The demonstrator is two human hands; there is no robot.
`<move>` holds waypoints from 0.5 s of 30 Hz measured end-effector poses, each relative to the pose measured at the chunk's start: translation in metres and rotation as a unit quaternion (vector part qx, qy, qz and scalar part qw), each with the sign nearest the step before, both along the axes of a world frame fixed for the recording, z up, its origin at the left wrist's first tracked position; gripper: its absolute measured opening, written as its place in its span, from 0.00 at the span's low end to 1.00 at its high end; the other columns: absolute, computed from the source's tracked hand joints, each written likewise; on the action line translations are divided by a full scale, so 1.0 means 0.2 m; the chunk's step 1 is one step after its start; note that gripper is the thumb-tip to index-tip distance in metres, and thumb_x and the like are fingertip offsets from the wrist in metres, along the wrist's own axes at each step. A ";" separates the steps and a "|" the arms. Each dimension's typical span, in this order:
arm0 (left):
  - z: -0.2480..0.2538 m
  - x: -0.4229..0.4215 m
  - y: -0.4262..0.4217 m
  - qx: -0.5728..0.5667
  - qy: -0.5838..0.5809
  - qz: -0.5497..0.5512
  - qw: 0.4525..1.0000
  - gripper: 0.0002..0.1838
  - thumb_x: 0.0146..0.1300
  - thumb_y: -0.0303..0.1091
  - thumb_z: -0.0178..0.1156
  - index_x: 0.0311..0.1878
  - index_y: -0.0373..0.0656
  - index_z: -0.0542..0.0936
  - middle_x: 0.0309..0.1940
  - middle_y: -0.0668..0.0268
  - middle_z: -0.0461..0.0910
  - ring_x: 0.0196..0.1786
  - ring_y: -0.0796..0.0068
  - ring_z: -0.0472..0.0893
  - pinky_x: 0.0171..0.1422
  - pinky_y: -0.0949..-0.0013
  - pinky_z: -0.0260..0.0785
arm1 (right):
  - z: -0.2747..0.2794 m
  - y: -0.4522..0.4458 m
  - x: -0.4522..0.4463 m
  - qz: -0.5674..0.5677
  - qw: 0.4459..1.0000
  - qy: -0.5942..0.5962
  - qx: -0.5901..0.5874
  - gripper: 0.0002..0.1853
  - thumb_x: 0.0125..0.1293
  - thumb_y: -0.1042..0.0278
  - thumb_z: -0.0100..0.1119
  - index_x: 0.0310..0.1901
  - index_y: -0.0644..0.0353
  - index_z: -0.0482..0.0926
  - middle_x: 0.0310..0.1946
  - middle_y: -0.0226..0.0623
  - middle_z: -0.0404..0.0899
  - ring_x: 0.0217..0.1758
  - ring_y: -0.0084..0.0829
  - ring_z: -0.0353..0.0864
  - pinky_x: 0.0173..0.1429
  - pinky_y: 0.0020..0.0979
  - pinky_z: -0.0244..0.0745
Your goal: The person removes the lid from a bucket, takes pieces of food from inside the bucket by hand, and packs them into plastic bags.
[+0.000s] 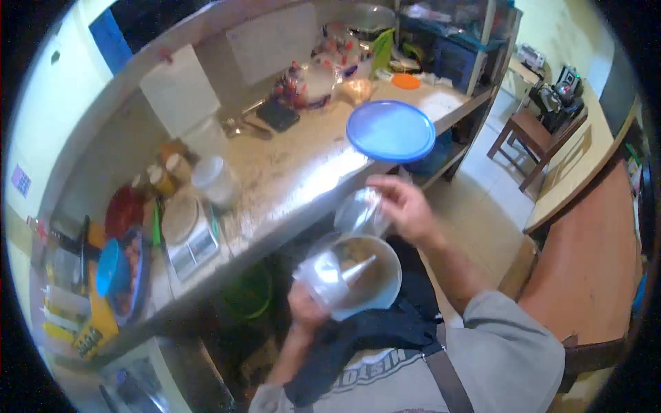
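Note:
A round white tub (385, 275) with brownish contents sits close against my body, below the counter edge. My left hand (308, 305) is closed at the tub's left side, gripping a clear plastic bag (325, 277) that partly covers the opening. The fingers under the bag are partly hidden. Above the tub, my right hand (406, 208) pinches another piece of clear plastic (361, 212), blurred and shiny. Just beyond it, a round blue lid (391, 131) lies at the counter's edge.
On the counter (275, 165) stand a kitchen scale (191, 237), a white-lidded jar (213, 180), a dark phone (277, 115) and filled plastic bags (306, 84). A blue bowl (113, 267) is at the left. A wooden chair (537, 141) stands on the right, beyond the floor.

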State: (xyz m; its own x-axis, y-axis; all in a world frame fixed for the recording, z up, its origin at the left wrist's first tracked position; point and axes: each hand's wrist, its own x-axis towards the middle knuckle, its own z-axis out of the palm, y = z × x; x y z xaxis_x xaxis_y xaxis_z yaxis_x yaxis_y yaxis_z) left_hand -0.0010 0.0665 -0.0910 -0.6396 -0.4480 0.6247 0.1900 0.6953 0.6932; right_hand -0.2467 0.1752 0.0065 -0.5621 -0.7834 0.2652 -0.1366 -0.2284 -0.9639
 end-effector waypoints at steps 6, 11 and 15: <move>-0.02 0.11 0.00 0.053 0.015 0.126 0.990 0.20 0.55 0.23 0.61 0.53 0.32 0.74 0.49 0.55 0.78 0.51 0.63 0.78 0.56 0.63 0.69 | 0.17 -0.30 -0.29 0.068 0.988 -0.098 -0.098 0.23 0.62 0.80 0.50 0.61 0.63 0.69 0.47 0.33 0.75 0.49 0.24 0.74 0.56 0.25 0.70; 0.00 0.15 0.03 0.208 0.033 0.075 0.975 0.20 0.55 0.20 0.59 0.53 0.33 0.74 0.50 0.57 0.77 0.52 0.66 0.78 0.58 0.63 0.67 | 0.21 -0.63 -0.42 0.105 0.984 -0.118 -0.081 0.23 0.63 0.78 0.48 0.61 0.59 0.69 0.47 0.32 0.73 0.47 0.24 0.73 0.53 0.27 0.70; 0.15 0.16 0.08 0.245 0.004 0.036 0.969 0.21 0.63 0.24 0.54 0.60 0.35 0.69 0.51 0.58 0.75 0.55 0.65 0.75 0.62 0.60 0.65 | 0.15 -0.85 -0.56 -0.015 0.975 0.188 0.113 0.21 0.63 0.72 0.52 0.59 0.54 0.72 0.54 0.43 0.73 0.55 0.37 0.74 0.55 0.36 0.72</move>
